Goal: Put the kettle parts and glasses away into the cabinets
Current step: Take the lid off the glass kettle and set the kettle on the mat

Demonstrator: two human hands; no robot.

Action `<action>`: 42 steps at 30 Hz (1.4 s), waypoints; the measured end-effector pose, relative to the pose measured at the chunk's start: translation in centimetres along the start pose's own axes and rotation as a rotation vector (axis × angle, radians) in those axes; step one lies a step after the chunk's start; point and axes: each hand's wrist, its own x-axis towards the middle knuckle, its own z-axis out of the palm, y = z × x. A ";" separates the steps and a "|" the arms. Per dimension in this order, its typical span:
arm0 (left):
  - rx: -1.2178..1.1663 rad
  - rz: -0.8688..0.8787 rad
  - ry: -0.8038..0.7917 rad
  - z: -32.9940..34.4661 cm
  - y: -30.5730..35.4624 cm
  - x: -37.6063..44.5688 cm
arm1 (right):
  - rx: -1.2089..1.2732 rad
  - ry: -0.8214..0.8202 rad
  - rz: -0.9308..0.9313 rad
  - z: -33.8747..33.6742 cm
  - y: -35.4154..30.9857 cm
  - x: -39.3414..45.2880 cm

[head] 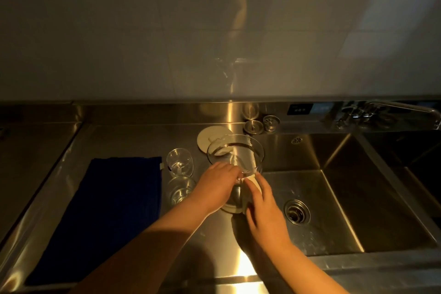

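A clear glass kettle body [236,157] with a pale handle stands on the steel counter at the sink's left edge. My left hand [214,186] grips its near rim and side. My right hand [265,207] is closed on the pale handle at its near right. Behind the kettle lies a round pale lid [205,137] flat on the counter. Two clear glasses stand to the left: one farther [179,162], one nearer [180,191], the nearer partly hidden by my left wrist.
A dark blue cloth [100,212] is spread on the counter [128,141] at left. The steel sink basin [346,198] with its drain [296,212] opens at right. Two metal strainer plugs [253,126] sit on the back ledge, a tap [391,112] at far right.
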 end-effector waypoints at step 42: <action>-0.079 0.009 0.414 -10.7 -1.3 -1.2 | 0.166 0.277 -0.324 -6.7 -8.6 8.0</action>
